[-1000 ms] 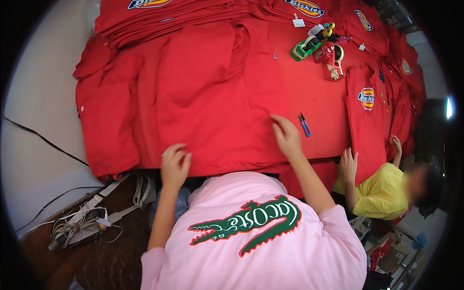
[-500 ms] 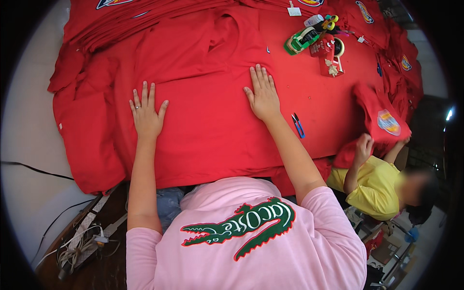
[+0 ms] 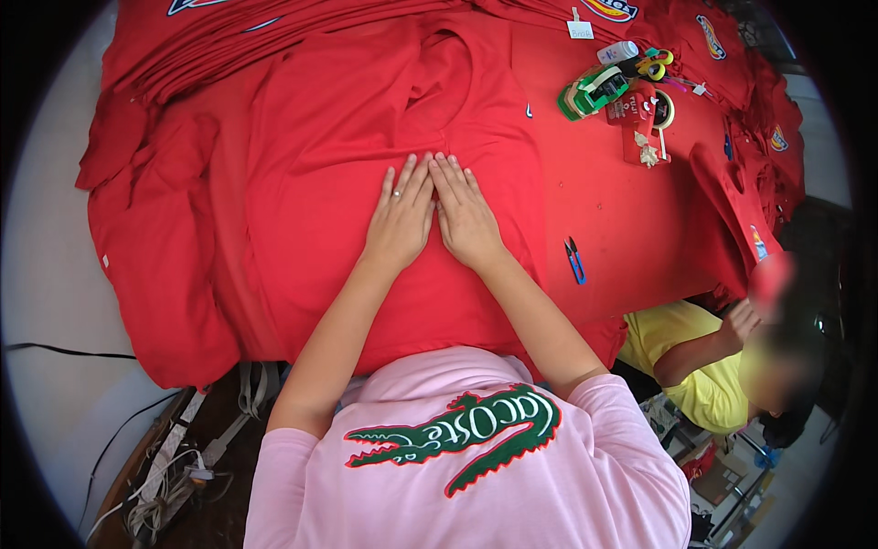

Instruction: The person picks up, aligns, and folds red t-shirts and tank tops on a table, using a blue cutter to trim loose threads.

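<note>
A red T-shirt (image 3: 320,229) lies spread on the red-covered table, its rounded neckline at the far end and some soft creases across the chest. Both palms rest flat on it near the middle. My left hand (image 3: 400,215), with a ring on one finger, has its fingers stretched forward. Beside it my right hand (image 3: 465,215) lies flat too, the fingertips of the two nearly meeting. Neither hand holds anything. To the right of the shirt is a pair of blue-handled thread snips (image 3: 574,261).
Stacked red shirts (image 3: 302,37) line the far edge; another red garment (image 3: 160,256) drapes at left. A green tape dispenser (image 3: 594,90), scissors (image 3: 654,66) and a red box (image 3: 638,119) stand far right. A co-worker in yellow (image 3: 695,357) lifts a red garment at right. Cables (image 3: 174,494) lie lower left.
My hands have slid inward and slightly back, from wide apart on the shirt to side by side. The co-worker has raised the red garment. The whole view has shifted a little.
</note>
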`<action>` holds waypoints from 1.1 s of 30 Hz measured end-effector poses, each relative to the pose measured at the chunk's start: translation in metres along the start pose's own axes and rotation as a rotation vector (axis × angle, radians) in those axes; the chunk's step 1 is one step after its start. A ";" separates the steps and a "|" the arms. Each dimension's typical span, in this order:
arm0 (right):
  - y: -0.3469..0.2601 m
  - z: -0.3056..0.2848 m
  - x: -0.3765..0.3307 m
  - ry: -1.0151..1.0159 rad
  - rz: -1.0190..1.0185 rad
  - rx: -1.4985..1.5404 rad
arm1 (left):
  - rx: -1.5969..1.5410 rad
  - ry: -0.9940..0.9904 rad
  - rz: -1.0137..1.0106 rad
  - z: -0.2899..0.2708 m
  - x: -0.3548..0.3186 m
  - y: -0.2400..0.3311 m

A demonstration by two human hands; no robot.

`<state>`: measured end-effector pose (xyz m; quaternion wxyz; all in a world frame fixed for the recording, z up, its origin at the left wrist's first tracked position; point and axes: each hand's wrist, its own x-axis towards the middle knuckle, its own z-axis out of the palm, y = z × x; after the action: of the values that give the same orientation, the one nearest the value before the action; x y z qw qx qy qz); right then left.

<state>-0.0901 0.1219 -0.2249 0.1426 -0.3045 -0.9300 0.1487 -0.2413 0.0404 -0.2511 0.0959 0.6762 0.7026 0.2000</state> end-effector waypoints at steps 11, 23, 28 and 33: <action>0.095 -0.078 -0.130 0.132 0.414 -0.285 | 0.074 0.094 -0.078 -0.029 0.068 -0.045; 0.094 -0.075 -0.175 0.443 0.669 -0.126 | -0.161 0.374 -0.177 -0.042 0.068 0.030; -0.006 -0.114 -0.088 0.351 0.627 0.885 | -0.234 0.501 -0.049 -0.090 0.011 0.061; -0.086 -0.142 -0.055 0.113 0.484 0.906 | -0.140 0.523 -0.005 -0.130 -0.037 0.076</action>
<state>-0.0421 0.0494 -0.0733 0.2717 -0.4262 -0.6660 0.5485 -0.2224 -0.0155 -0.1082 -0.0418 0.5918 0.6896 0.4154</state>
